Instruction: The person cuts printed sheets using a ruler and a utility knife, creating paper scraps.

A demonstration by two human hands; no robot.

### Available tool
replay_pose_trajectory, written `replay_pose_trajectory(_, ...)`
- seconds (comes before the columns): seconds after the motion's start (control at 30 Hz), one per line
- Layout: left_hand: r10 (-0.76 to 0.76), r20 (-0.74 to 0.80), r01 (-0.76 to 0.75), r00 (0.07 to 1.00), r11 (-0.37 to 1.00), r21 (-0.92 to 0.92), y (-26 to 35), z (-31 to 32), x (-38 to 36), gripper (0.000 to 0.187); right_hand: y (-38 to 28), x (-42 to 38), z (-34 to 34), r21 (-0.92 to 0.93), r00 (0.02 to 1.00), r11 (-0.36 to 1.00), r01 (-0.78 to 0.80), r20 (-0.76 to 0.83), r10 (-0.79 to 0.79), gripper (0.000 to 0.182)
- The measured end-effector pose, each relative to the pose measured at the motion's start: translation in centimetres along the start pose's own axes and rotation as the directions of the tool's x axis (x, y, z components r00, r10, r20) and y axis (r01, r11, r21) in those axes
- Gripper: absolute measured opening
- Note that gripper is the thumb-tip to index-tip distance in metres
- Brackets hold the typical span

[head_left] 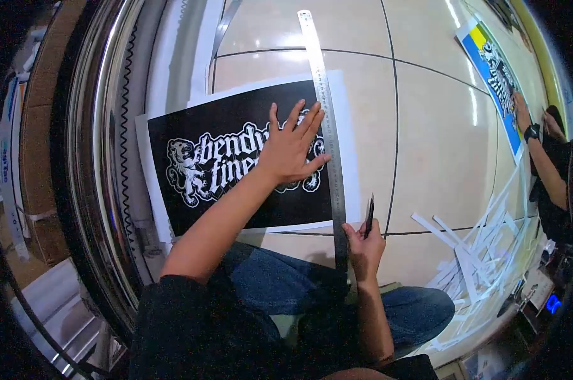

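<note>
A black print sheet [204,121] with white lettering and a lion figure lies on the tiled floor, with a white margin around it. Along its right side runs a long steel ruler [310,47]. My left hand [292,149] rests on the print with fingers spread, its fingertips and thumb at the ruler's left edge. In my right hand [365,250] is a slim dark cutter knife [370,215], its tip pointing up and away from me. That hand is beside the ruler's near end, thumb close to or touching its edge; the blade is right of the sheet, apart from it.
Thin white paper strips [467,266] are heaped at the lower right. Another person's hand [522,114] rests by a blue and yellow print [489,69]. Metal rollers [103,126] of a machine stand on the left. My jeans-clad knee [419,313] is close by.
</note>
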State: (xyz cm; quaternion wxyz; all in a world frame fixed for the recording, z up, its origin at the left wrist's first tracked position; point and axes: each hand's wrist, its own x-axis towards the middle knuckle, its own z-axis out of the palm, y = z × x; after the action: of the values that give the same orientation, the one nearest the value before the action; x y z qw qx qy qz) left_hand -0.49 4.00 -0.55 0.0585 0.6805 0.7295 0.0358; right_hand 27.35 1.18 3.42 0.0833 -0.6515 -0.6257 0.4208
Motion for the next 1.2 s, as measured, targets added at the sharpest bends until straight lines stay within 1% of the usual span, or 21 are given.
replay_pose_trajectory(0.07,-0.005,0.001,0.005,1.000,1.000,-0.005,0.0,-0.1,-0.1,0.091,-0.2,0.0,0.0,-0.003,1.000,1.000,0.013,-0.002,-0.013,0.044)
replay_pose_trajectory(0.17,0.006,-0.009,-0.006,1.000,1.000,-0.008,0.0,-0.2,-0.2,0.100,0.1,0.1,0.1,-0.092,1.000,0.996,-0.006,0.003,0.007,0.044)
replay_pose_trajectory(0.2,0.006,-0.021,-0.007,1.000,1.000,-0.015,-0.1,-0.1,-0.2,0.110,0.3,0.1,0.2,-0.074,1.000,0.997,0.001,-0.005,-0.002,0.044)
replay_pose_trajectory(0.23,0.004,-0.023,-0.004,1.000,1.000,-0.019,-0.2,0.0,-0.2,0.110,0.4,0.1,0.2,-0.056,1.000,0.998,0.009,-0.015,-0.010,0.044)
replay_pose_trajectory(0.3,0.016,-0.030,-0.018,0.999,0.998,-0.063,-0.1,0.1,-0.3,0.125,0.3,0.2,0.3,-0.052,1.000,0.998,0.018,-0.024,-0.019,0.044)
replay_pose_trajectory(0.33,0.023,-0.023,-0.025,0.999,0.997,-0.069,-0.2,0.1,-0.3,0.125,0.2,0.0,0.3,-0.041,0.999,0.999,0.022,-0.032,-0.024,0.044)
replay_pose_trajectory(0.4,0.027,0.007,-0.026,1.000,0.997,-0.069,-0.1,0.1,-0.1,0.142,-0.2,0.1,0.0,-0.045,1.000,0.999,0.006,-0.021,-0.007,0.042)
replay_pose_trajectory(0.43,0.046,0.019,-0.045,0.999,0.996,-0.073,0.3,-0.3,-0.3,0.142,-0.4,0.0,-0.1,-0.048,1.000,0.999,0.004,-0.006,-0.005,0.041)
replay_pose_trajectory(0.5,-0.003,0.161,0.001,0.987,1.000,0.011,0.8,-1.4,0.2,0.155,-0.5,0.0,-0.3,0.009,1.000,1.000,-0.009,0.001,0.009,0.041)
replay_pose_trajectory(0.53,-0.032,0.266,0.021,0.964,0.999,0.041,1.2,-2.1,0.7,0.162,-0.2,-0.1,-0.2,0.000,1.000,1.000,0.026,0.000,-0.026,0.041)
replay_pose_trajectory(0.57,-0.016,0.269,0.002,0.963,0.999,0.050,1.6,-2.4,0.7,0.162,0.0,-0.1,-0.1,-0.008,0.998,0.998,0.061,-0.002,-0.061,0.042)
replay_pose_trajectory(0.63,-0.082,0.325,0.062,0.942,0.995,0.073,2.4,-3.5,1.0,0.166,0.2,-0.1,0.0,0.020,0.997,0.997,0.074,-0.015,-0.073,0.041)
replay_pose_trajectory(0.67,-0.111,0.389,0.085,0.915,0.993,0.082,2.8,-4.0,1.3,0.167,0.4,0.0,0.2,0.003,0.997,0.997,0.081,-0.016,-0.081,0.041)
replay_pose_trajectory(0.73,-0.118,0.406,0.089,0.906,0.992,0.089,3.2,-4.3,1.6,0.167,0.7,0.0,0.0,-0.051,0.995,0.994,0.099,-0.004,-0.099,0.042)
replay_pose_trajectory(0.83,-0.148,0.433,0.106,0.889,0.987,0.121,3.9,-4.7,2.1,0.167,0.9,-0.1,0.1,-0.020,0.996,0.995,0.094,-0.007,-0.094,0.041)
replay_pose_trajectory(0.87,-0.169,0.459,0.120,0.872,0.984,0.135,4.1,-4.9,2.2,0.167,0.9,0.0,-0.1,-0.048,0.996,0.996,0.080,0.030,-0.079,0.040)
replay_pose_trajectory(0.93,-0.203,0.523,0.145,0.828,0.978,0.149,4.6,-5.7,2.6,0.167,1.3,0.1,0.3,-0.014,0.994,0.994,0.107,-0.022,-0.107,0.040)
replay_pose_trajectory(0.97,-0.202,0.525,0.140,0.827,0.978,0.155,4.9,-6.0,2.6,0.167,1.5,-0.1,0.6,0.008,0.989,0.991,0.136,-0.067,-0.136,0.041)
replay_pose_trajectory(1.03,-0.213,0.512,0.111,0.832,0.969,0.221,5.4,-6.5,2.8,0.167,1.5,-0.1,0.5,0.021,0.983,0.986,0.164,-0.080,-0.162,0.042)
replay_pose_trajectory(1.13,-0.211,0.516,0.090,0.830,0.964,0.249,5.5,-6.4,3.3,0.167,0.4,-0.4,-0.4,-0.051,0.983,0.983,0.174,-0.054,-0.177,0.038)
replay_pose_trajectory(1.2,-0.215,0.496,0.097,0.841,0.963,0.252,5.5,-6.3,3.4,0.166,-1.0,-0.8,-1.4,0.013,0.996,0.998,0.066,0.053,-0.066,0.039)
